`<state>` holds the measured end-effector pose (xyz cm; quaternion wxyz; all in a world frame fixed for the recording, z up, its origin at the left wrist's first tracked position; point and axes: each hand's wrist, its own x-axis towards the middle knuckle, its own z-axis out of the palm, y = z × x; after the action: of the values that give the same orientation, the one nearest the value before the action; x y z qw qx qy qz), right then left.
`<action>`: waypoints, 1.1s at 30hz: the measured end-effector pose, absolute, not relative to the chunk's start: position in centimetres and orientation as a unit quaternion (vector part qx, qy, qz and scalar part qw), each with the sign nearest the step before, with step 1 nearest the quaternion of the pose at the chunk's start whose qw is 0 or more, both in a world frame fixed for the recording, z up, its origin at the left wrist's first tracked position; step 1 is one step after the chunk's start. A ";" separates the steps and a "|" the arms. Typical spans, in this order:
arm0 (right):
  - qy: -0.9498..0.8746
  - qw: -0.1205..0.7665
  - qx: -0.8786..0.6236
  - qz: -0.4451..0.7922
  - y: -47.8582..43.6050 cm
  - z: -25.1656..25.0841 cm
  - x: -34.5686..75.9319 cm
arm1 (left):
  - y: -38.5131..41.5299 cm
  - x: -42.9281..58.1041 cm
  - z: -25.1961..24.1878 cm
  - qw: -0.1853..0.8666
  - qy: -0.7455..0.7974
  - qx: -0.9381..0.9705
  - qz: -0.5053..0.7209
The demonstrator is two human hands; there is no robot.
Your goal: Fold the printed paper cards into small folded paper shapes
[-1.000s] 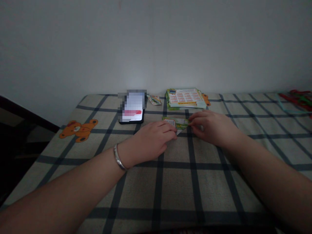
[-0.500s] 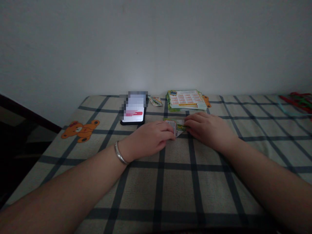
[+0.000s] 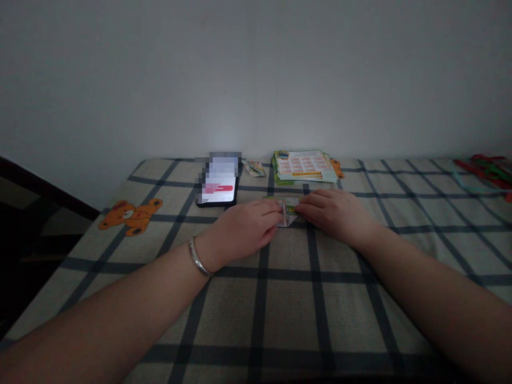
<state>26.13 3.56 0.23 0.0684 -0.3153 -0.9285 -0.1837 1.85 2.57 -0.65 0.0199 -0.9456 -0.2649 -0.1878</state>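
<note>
A small folded piece of printed paper (image 3: 288, 217), green and white, lies on the checked cloth between my hands. My left hand (image 3: 250, 226), with a silver bangle at its wrist, has its fingers closed on the paper's left side. From the other side, the closed fingertips of my right hand (image 3: 338, 213) hold the paper's right edge. My fingers hide both ends of it. Just behind sits a stack of printed paper cards (image 3: 306, 166) with rows of red print like a calendar.
Left of the stack lies a lit phone (image 3: 218, 184), its screen partly blurred out. A small folded paper piece (image 3: 255, 168) rests beside it. Red and green strips (image 3: 486, 168) lie at the far right. The checked cloth (image 3: 224, 320) reaches back to a pale wall (image 3: 256, 74).
My right hand has shifted slightly left, closer to my left hand. Less of the paper shows between my fingers, and its visible part looks narrower.
</note>
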 end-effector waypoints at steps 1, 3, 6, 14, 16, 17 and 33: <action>-0.931 0.061 -0.305 -0.189 3.6 0.3 26.1 | 2.6 1.9 -0.7 0.017 -0.273 -0.944 -0.187; -0.935 0.045 -0.284 -0.206 3.5 0.4 25.9 | 2.6 1.9 -0.6 0.011 -0.284 -0.942 -0.178; -0.934 0.037 -0.270 -0.230 3.3 0.5 25.6 | 2.6 1.9 -0.5 0.002 -0.288 -0.942 -0.171; -0.931 0.081 -0.280 -0.221 2.7 0.7 25.1 | 2.2 2.1 -0.1 -0.018 -0.298 -0.942 -0.155; -0.932 0.096 -0.280 -0.210 2.4 0.7 25.0 | 2.1 2.1 0.0 -0.016 -0.293 -0.944 -0.149; -0.933 0.100 -0.279 -0.205 2.2 0.8 24.9 | 2.1 2.1 0.1 -0.010 -0.290 -0.946 -0.147; -0.913 0.233 -0.334 -0.014 2.3 0.4 25.5 | 1.6 2.4 0.5 0.034 -0.342 -0.927 -0.153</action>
<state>25.53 2.33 0.41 0.2334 -0.3339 -0.9131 -0.0145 2.37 1.57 0.53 0.0338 -0.9266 -0.3417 -0.1533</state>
